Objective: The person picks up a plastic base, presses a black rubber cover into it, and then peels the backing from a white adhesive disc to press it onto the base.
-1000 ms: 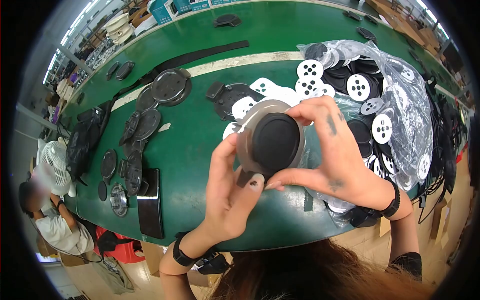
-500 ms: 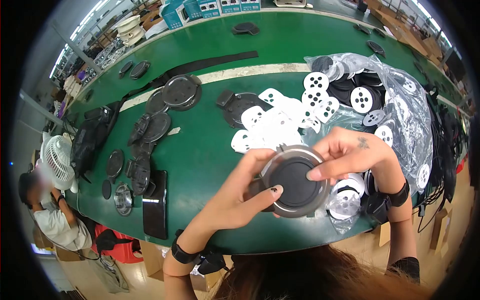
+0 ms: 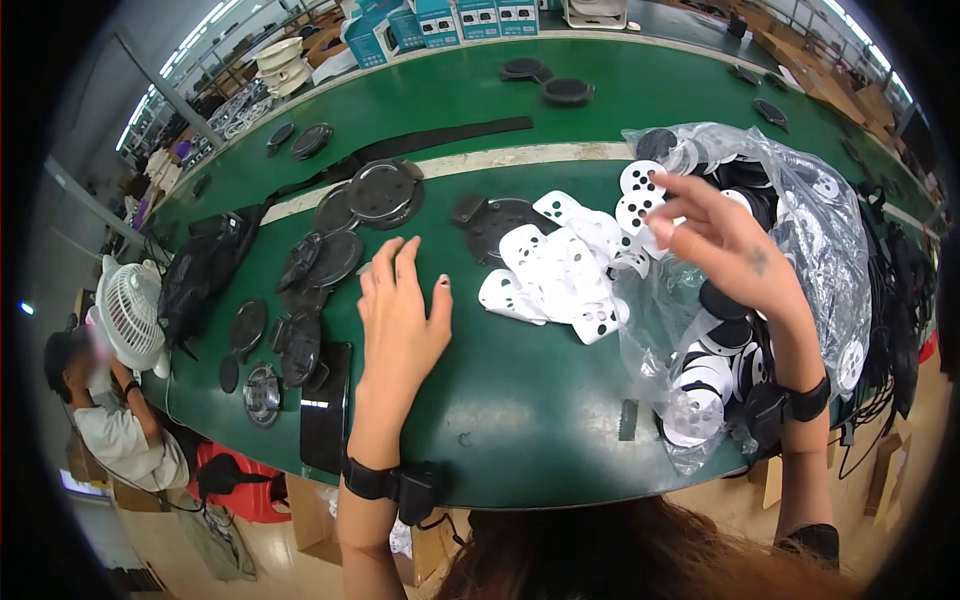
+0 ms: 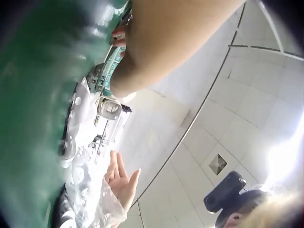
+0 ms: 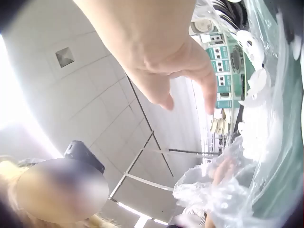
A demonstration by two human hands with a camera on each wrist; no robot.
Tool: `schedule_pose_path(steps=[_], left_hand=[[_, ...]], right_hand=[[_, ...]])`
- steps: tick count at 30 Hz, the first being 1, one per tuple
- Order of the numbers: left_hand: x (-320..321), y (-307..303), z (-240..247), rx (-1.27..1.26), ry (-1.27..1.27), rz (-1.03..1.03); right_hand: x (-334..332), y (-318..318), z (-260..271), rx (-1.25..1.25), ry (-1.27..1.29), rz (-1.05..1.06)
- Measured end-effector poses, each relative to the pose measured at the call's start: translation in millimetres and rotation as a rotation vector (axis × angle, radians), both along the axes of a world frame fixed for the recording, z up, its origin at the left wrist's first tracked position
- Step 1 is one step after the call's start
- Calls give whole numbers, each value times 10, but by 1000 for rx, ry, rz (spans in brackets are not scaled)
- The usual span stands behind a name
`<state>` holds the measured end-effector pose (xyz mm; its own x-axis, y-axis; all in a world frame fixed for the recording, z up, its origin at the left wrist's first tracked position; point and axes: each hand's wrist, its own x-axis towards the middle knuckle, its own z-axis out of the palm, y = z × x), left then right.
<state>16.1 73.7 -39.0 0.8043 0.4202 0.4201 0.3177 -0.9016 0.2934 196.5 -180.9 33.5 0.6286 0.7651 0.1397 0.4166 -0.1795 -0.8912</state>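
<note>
In the head view my left hand [image 3: 402, 318] is spread with loose fingers, beside the dark round parts [image 3: 330, 258] and holding nothing. My right hand [image 3: 735, 245] hovers with bent, parted fingers over the clear plastic bag [image 3: 815, 270], near the white discs with holes [image 3: 637, 212]; nothing shows between its fingers. Between the hands lies a pile of white plates [image 3: 565, 265], with a dark round part [image 3: 495, 228] behind it. The right wrist view shows my right hand [image 5: 166, 61] with thumb and finger apart. A dark disc part [image 3: 567, 92] sits on the far green surface.
A black phone-like slab [image 3: 322, 425] lies at the table's left front. Farther left are a black bag [image 3: 208, 262], a white fan [image 3: 130, 315] and a seated person [image 3: 125, 425]. A black strap [image 3: 440, 135] stretches along the pale strip, and black cables [image 3: 895, 300] hang at the right.
The round dark part has left my hands, and one more such part shows on the far surface. My left hand has moved left, my right hand up toward the bag, and both have let go.
</note>
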Motion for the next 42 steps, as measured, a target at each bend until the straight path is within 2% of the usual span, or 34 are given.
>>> schedule_pose_path(steps=[1,2,3,5,7,11,13,15,17,21,23,25,30,34,36,37,39,41,42], left_hand=[[-17,55,-16,86,90,108],[-51,115,-56,156,163,186],[-95,195,-124,228,230,277],[-127,258,-64,222,370,477],[-163,348,0,185,412,612],[-218,511,38,134,410,714],[-235,551,61,18,392,654],[-216,546,88,16,387,660],[-209,542,101,14,381,664],[-233,552,29,94,270,613],[-232,571,-15,124,233,583],[-220,588,-27,159,176,455],[-127,548,-81,197,187,434],[-130,498,-40,251,169,379],[-92,434,3,142,48,300],[-76,421,12,141,49,293],[-44,398,12,38,-109,106],[5,385,5,8,-207,60],[22,378,4,-18,-305,18]], right_hand=[[59,-71,-30,-212,-439,4],[113,-171,-152,-288,-737,-35],[131,-262,-181,-282,-738,-30],[159,-379,-227,-650,-834,-61],[192,-411,-258,-708,-836,-70],[274,-437,-334,-894,-834,-10],[336,-458,-386,-921,-859,0],[346,-467,-386,-947,-883,2],[332,-481,-343,-930,-777,74],[280,-422,-256,-956,-689,167],[264,-421,-231,-883,-646,193],[280,-439,-253,-863,-645,190],[182,-396,-185,-813,-647,148],[274,-361,-199,-901,-518,218],[283,-390,-223,-942,-463,224],[276,-414,-234,-924,-538,185],[259,-437,-210,-910,-613,145],[217,-408,-130,-1116,-607,136],[217,-402,-121,-1117,-606,136]])
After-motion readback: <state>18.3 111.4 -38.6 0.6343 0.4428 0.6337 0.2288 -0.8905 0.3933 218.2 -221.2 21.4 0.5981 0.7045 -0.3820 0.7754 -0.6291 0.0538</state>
